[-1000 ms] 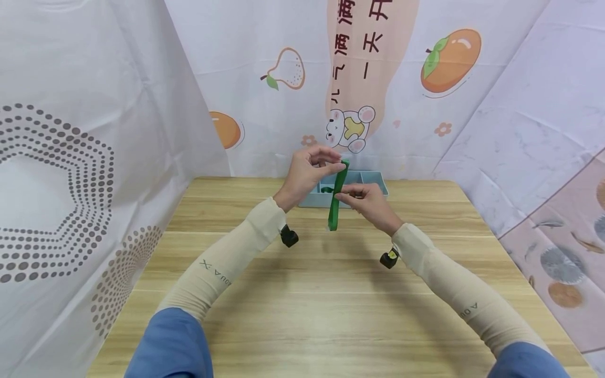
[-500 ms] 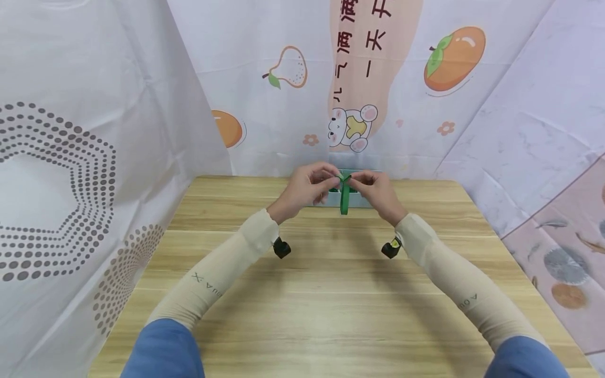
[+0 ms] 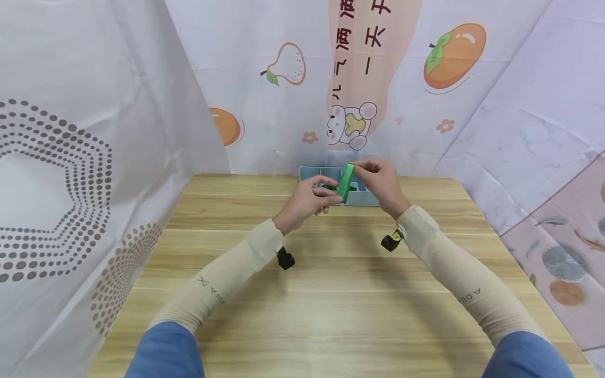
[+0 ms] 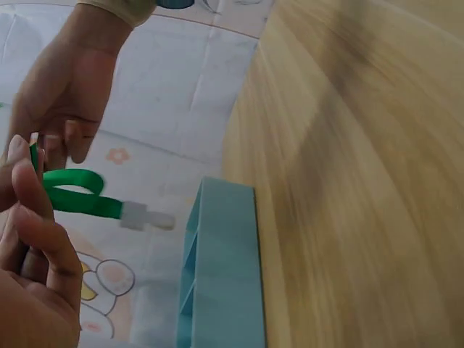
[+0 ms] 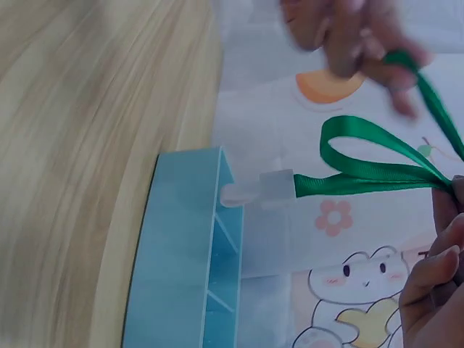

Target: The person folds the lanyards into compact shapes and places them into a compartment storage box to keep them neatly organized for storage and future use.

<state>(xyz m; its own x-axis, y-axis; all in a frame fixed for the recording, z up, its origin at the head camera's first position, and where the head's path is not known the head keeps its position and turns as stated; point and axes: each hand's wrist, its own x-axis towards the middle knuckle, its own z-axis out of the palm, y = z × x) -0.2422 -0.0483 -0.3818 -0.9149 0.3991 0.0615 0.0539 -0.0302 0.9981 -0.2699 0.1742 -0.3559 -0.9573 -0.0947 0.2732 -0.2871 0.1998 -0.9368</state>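
A green lanyard [image 3: 346, 184] with a clear-white plastic clip [image 5: 277, 187] is held in the air in front of the blue box. My right hand [image 3: 380, 181] pinches its upper part between thumb and fingers. Lower and to the left, my left hand [image 3: 312, 198] pinches the strap between thumb and finger, its other fingers spread loosely. In the right wrist view the strap [image 5: 370, 181] is folded into a loop at the right fingers, and another length runs up to the blurred left hand [image 5: 355, 43]. The clip end hangs free, overlapping the box's edge there.
A light blue compartment box [image 3: 361, 198] stands at the table's back edge, with more green strap material [image 3: 329, 187] inside. The wooden table [image 3: 326, 304] reaches toward the person. Printed cloth [image 3: 264, 126] hangs right behind the box.
The hands, side by side at the strap half a second ago, have parted: the right rose slightly, the left dropped. The strap, which hung straight down between them, now slants from one to the other.
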